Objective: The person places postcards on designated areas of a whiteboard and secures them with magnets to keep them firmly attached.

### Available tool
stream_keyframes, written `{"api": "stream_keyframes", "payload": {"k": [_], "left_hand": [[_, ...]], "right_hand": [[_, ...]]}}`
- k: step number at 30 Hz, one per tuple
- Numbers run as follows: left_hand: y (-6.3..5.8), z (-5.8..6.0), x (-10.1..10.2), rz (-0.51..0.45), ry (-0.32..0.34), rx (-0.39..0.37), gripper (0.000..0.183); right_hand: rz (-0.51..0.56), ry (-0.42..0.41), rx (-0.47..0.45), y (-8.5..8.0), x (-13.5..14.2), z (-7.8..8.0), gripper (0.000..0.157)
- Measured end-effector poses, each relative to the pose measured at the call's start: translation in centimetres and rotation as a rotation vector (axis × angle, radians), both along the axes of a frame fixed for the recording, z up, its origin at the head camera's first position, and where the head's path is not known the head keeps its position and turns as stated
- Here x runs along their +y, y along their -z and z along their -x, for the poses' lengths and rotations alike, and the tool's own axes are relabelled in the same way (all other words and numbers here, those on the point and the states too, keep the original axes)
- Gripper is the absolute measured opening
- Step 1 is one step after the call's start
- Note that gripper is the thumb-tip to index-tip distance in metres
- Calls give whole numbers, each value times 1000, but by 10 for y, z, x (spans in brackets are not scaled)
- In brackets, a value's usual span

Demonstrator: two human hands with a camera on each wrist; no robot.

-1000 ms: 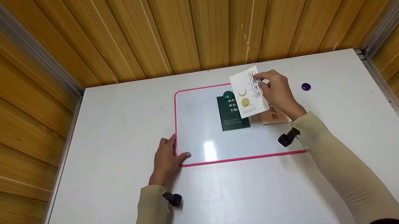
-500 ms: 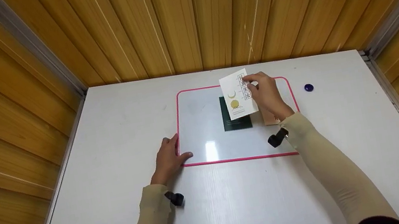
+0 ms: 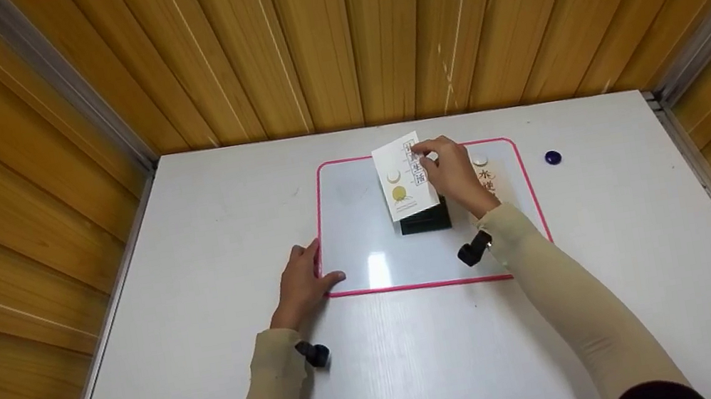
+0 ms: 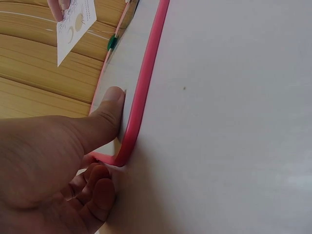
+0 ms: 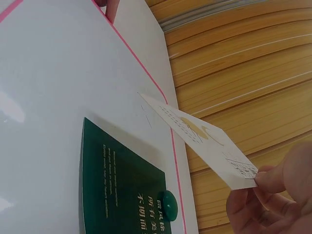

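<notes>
My right hand [image 3: 454, 172] pinches a white card [image 3: 405, 184] by its right edge, thumb against fingers. The card, printed with a yellow circle, a crescent and boxed characters, is held tilted above a red-framed whiteboard [image 3: 350, 229]. In the right wrist view its far end slants over the board, beside a dark green card [image 5: 122, 180] held by a green round magnet [image 5: 169, 205]. My left hand [image 3: 301, 282] grips the whiteboard's near left corner, its thumb on the surface and its other fingers curled at the frame's outer side.
A tan card [image 3: 501, 186] with dark characters lies on the board's right part, a pale round magnet [image 3: 480, 160] at its top. On the white table [image 3: 392, 374], right of the board, sits a dark blue round magnet [image 3: 553, 157]. Wood-panelled walls [image 3: 321, 39] stand behind and at the sides.
My right hand has carried the white card leftward across the board, covering more of the green card and uncovering the tan card. The left hand keeps its grip on the corner.
</notes>
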State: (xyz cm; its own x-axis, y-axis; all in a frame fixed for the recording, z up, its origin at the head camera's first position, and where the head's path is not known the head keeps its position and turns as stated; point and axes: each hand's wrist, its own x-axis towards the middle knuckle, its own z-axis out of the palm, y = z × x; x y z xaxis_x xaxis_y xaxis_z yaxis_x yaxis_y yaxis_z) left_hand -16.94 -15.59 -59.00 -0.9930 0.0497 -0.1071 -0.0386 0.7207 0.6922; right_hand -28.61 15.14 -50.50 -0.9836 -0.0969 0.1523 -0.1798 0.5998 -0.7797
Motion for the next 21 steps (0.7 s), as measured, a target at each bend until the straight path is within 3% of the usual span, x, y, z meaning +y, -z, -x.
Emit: {"api": "stream_keyframes", "payload": {"k": [21], "left_hand": [[-3,0,2,7,-15,6,89]], "right_hand": [[-1,-48,-7,17,-48,10,29]]}}
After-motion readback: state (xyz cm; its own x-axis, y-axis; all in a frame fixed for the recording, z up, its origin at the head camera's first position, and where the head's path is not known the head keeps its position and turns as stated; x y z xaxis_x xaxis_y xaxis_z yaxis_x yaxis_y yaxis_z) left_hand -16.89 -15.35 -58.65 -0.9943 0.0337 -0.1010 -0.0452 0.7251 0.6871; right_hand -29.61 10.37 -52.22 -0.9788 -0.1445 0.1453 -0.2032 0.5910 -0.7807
